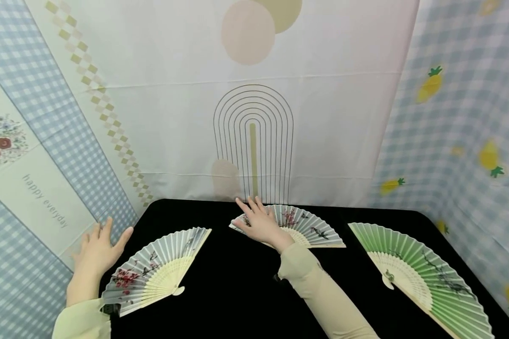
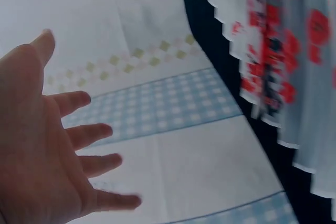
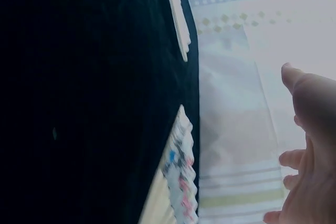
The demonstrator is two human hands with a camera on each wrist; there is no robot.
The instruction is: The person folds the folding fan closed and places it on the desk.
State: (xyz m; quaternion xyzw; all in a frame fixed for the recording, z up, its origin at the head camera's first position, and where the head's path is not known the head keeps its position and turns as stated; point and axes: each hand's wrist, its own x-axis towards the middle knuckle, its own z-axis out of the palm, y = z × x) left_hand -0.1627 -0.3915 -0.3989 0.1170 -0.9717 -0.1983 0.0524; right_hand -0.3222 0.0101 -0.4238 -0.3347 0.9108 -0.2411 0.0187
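Note:
Three folding fans lie spread on a black tabletop. At the left is a grey-white fan (image 1: pixel 159 268) with red blossoms and pale ribs. My left hand (image 1: pixel 94 254) is beside its outer edge, fingers spread and holding nothing. Farther back, a second grey-white fan (image 1: pixel 307 228) carries pink blossoms and a dark bird. Over its left part reaches my right hand (image 1: pixel 260 225), fingers extended; in the right wrist view this hand (image 3: pixel 315 140) appears apart from the fan (image 3: pixel 181 182). To the right lies a green fan (image 1: pixel 424 270) with dark branches.
The black table (image 1: pixel 237 292) has rounded back corners. Printed cloths hang around it: a white one (image 1: pixel 174 117) behind, a blue checked one (image 1: pixel 106 183) at the left and a pineapple-patterned one (image 1: pixel 471 117) at the right.

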